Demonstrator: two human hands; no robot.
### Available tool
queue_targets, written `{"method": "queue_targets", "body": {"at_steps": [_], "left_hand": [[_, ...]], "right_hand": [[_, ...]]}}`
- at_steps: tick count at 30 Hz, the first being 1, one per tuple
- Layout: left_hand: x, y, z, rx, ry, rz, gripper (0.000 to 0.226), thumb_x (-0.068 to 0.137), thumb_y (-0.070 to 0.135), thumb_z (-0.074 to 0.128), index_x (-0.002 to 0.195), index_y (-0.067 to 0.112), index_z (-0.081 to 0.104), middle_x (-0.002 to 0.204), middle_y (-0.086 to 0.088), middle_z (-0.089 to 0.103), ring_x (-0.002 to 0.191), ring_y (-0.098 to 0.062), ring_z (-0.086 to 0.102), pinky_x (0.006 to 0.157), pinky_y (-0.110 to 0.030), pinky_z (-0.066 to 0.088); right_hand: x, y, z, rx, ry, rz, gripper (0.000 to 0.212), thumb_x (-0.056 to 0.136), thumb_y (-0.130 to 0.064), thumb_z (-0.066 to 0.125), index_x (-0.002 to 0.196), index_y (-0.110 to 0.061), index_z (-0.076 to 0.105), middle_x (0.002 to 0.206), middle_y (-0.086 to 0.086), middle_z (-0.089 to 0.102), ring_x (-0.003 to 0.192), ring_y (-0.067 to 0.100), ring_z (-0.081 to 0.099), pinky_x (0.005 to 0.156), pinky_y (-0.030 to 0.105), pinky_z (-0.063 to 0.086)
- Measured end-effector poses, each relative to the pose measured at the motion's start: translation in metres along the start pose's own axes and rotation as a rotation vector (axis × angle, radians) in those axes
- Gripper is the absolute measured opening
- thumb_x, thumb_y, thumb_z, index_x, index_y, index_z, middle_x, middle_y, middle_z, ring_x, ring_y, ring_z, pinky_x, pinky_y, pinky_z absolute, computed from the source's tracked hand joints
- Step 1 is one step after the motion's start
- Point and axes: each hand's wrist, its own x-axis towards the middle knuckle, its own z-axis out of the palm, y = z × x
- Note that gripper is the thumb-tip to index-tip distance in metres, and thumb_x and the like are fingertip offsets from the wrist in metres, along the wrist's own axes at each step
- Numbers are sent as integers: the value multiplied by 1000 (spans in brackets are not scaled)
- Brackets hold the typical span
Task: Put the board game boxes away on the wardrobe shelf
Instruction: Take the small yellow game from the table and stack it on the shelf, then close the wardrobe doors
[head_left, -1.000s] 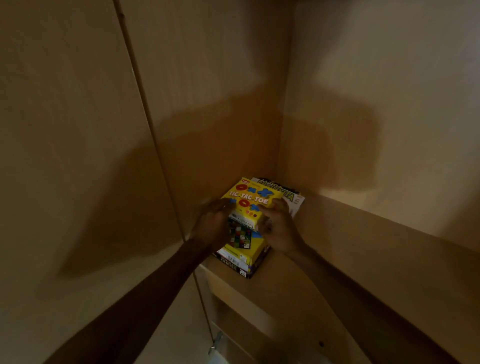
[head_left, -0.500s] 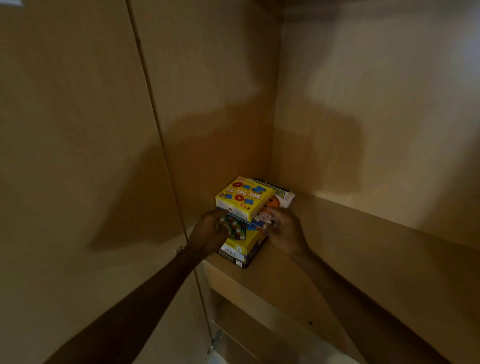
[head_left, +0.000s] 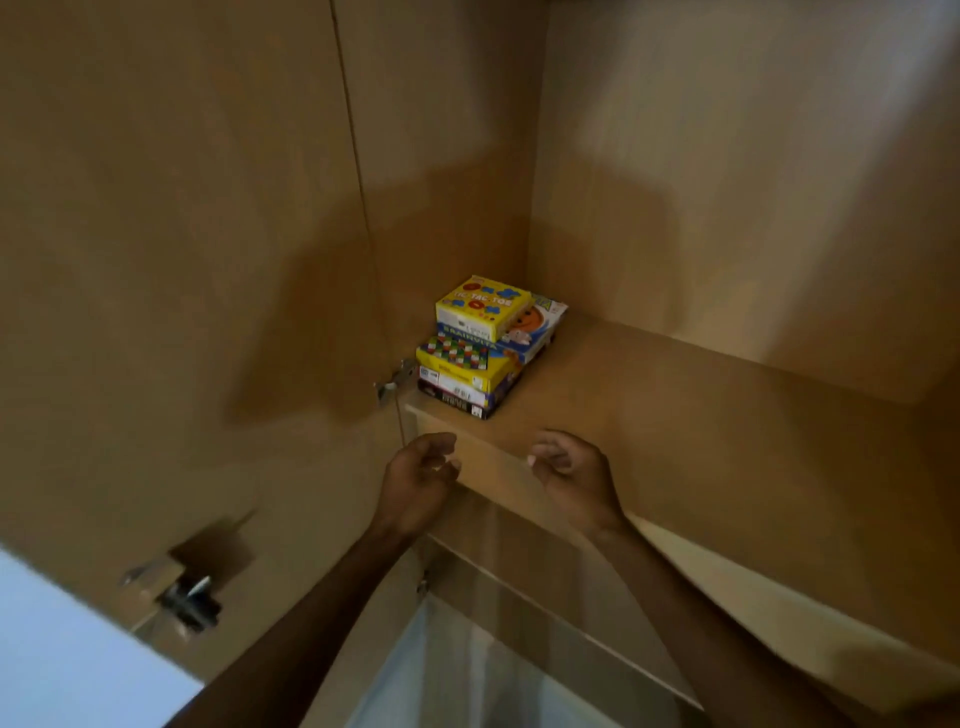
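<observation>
A stack of board game boxes sits in the back left corner of the wooden wardrobe shelf. The yellow Tic-Tac-Toe box is on top, a white and blue box under it, then a yellow box with a chequered picture and a dark box at the bottom. My left hand and my right hand hover in front of the shelf's front edge, below the stack. Both are empty with fingers loosely curled and apart.
The open wardrobe door stands at the left, with a metal hinge beside the stack and another hinge lower down. The shelf stretches to the right of the boxes. A lower compartment shows beneath.
Both hands have let go of the stack and drawn back toward me past the shelf edge. The Tic-Tac-Toe box now rests flat on top.
</observation>
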Motion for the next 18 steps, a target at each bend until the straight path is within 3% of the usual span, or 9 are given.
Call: {"method": "queue_targets", "body": {"at_steps": [5,9,11,15,18], "left_hand": [[-90,-9,-24,-62,-59,-36,26,89,3,63,115,9,65,104,5,66,91,2,60,74,-1,45],[-162,-17,-54,-81,-130,-21,27,90,6,62,115,13,64,105,7,67,92,2,61,81,-9,49],[-198,-19,-63,-88,-169,-15,26,90,3,61,113,15,63,103,6,68,91,0,62,79,-8,49],[-270,-28,-84,-70,-225,-41,26,89,7,63,113,17,65,106,1,71,98,-12,67,90,-28,53],[-323,-30,-103,-36,-278,-45,27,89,8,64,115,16,65,109,4,70,100,-7,65,90,-24,51]], "right_hand": [[-91,-6,4,-41,-13,28,26,83,-12,70,108,-19,69,89,-4,70,77,4,62,73,16,48],[-173,-27,14,-30,11,48,23,86,-9,68,108,-13,69,91,0,70,82,-3,61,70,0,41],[-215,-35,11,-5,32,58,21,86,-10,67,106,-14,69,92,-1,71,83,-3,62,70,3,42],[-309,-47,8,3,76,121,17,85,-14,68,102,-19,71,88,-11,70,78,-10,61,69,2,43],[-378,-62,4,-8,80,145,17,85,-12,69,101,-17,70,85,-9,69,74,-15,59,68,0,41]]}}
